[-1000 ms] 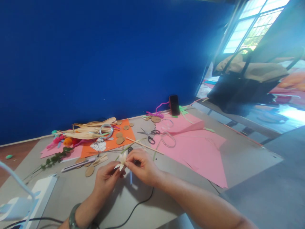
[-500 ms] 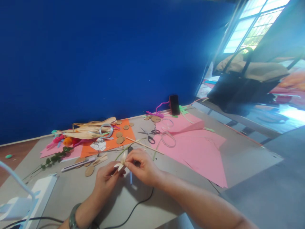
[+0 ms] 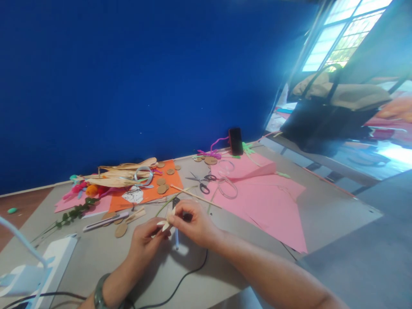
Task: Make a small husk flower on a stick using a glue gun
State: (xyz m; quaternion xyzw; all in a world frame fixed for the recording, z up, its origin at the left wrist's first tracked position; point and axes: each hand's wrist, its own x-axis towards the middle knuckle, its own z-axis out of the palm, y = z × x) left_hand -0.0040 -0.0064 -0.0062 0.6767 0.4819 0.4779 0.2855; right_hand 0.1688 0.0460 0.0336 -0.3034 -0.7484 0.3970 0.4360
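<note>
Between my two hands is a small cream flower [image 3: 165, 225] with pointed petals, which looks made of dried husk. My left hand [image 3: 148, 238] holds it from below and the left, fingers closed around its base, which is hidden. My right hand [image 3: 192, 223] pinches a petal between thumb and forefinger from the right. Under the hands lies a black tool with a pale translucent stick [image 3: 177, 239] jutting toward me, mostly covered by my fingers. A thin wooden stick [image 3: 196, 196] and open scissors [image 3: 203, 182] rest just beyond my right hand.
Pale husk strips [image 3: 119, 177] lie on orange paper [image 3: 151, 194] with cardboard discs. At left are a utility knife [image 3: 105, 222], a leafy sprig [image 3: 77, 211] and a power strip [image 3: 61, 262]. Pink paper [image 3: 264, 206] spreads right; a phone [image 3: 236, 141] leans on the blue wall. A black cord [image 3: 183, 281] crosses the front.
The flower has turned slightly in my fingers, and fewer petals show now. My right thumb and forefinger have shifted a little over it. The rest of the table looks the same.
</note>
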